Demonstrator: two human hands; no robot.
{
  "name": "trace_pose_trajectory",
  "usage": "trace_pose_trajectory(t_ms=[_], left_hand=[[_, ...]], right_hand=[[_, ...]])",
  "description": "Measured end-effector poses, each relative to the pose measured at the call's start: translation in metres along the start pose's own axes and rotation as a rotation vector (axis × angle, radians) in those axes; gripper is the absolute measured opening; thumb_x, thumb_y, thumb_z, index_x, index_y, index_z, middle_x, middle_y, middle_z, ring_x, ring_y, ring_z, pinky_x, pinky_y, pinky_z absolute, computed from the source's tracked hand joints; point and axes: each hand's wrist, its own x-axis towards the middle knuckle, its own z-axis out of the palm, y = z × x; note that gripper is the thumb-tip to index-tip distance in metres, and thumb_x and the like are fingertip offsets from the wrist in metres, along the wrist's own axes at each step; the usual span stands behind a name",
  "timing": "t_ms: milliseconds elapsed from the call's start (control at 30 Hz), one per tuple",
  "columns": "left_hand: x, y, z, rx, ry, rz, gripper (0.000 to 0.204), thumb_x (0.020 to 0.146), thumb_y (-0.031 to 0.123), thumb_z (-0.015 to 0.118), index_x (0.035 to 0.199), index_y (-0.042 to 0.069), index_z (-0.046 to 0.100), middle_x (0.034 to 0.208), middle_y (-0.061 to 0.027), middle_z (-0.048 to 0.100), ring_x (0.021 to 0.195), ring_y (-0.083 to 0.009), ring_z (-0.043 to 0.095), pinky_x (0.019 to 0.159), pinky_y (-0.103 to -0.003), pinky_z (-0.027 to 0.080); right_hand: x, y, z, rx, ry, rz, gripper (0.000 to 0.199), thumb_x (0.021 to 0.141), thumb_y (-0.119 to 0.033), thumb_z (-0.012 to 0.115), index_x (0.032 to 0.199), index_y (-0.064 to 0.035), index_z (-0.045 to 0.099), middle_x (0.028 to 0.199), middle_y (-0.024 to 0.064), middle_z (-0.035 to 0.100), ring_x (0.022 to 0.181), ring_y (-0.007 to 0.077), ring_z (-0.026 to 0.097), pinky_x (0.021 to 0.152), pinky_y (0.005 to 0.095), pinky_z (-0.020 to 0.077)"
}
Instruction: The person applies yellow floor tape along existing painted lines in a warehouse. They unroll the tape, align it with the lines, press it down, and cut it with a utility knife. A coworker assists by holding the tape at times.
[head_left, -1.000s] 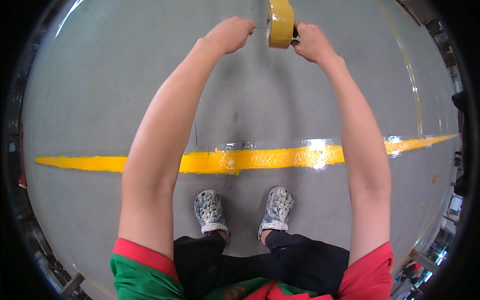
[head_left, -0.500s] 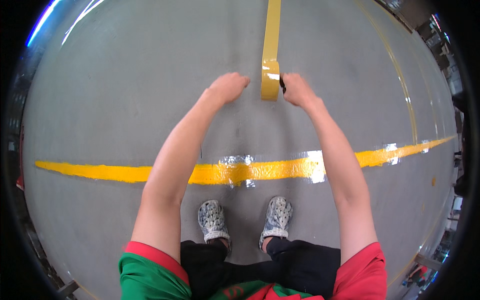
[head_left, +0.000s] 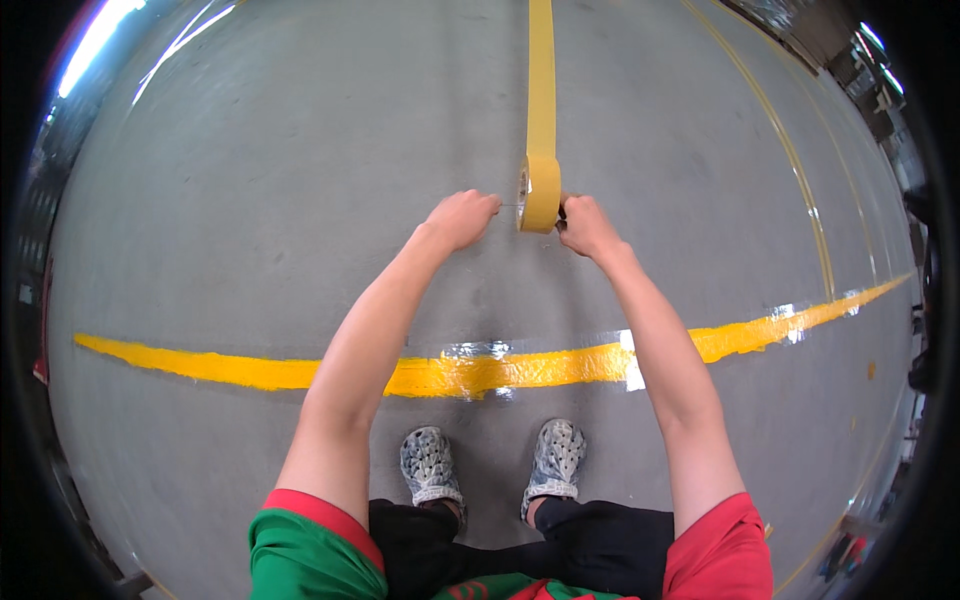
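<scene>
Tape roll: a yellow roll (head_left: 541, 193) with a pale inner ring, standing on its edge between the two hands.
Tape strip: a yellow band (head_left: 541, 80) goes from the roll straight away from the hands, along the grey floor (head_left: 250, 200).
Left hand: the left hand (head_left: 462, 217) is a closed fist just left of the roll, gripping something thin that reaches to it.
Right hand: the right hand (head_left: 585, 224) is closed at the right side of the roll.
Floor line: a yellow painted line (head_left: 480, 370) lies across below the hands, near the shoes (head_left: 490, 462).

Smooth yellow tape roll (head_left: 541, 194), matt grey concrete floor (head_left: 300, 200), glossy painted line (head_left: 480, 370)
</scene>
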Motion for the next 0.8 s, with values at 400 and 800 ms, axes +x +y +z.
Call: trace_pose_trajectory(t_ms=[400,800], left_hand=[[-0.01,0.006,0.026,0.051,-0.158,-0.007,0.027,0.088,0.005,0.055,0.113,0.006,0.065,0.104,-0.0185,0.071,0.098,-0.038,0.068,0.083,-0.049,0.056],[-0.021,0.002,0.06,-0.112,-0.338,-0.076,0.03,0.097,0.024,0.05,0.113,0.007,0.068,0.105,-0.0225,0.07,0.102,-0.0414,0.066,0.088,-0.051,0.053]], right_hand=[[-0.018,0.009,0.017,-0.085,-0.044,-0.058,0.019,0.078,0.002,0.058,0.096,0.0047,0.061,0.096,0.0271,0.067,0.095,0.0463,0.062,0.08,0.0513,0.05],[-0.042,0.009,0.048,-0.169,-0.168,-0.069,0.02,0.076,-0.004,0.06,0.095,-0.0018,0.066,0.089,0.0253,0.069,0.086,0.0438,0.068,0.075,0.0523,0.0548]])
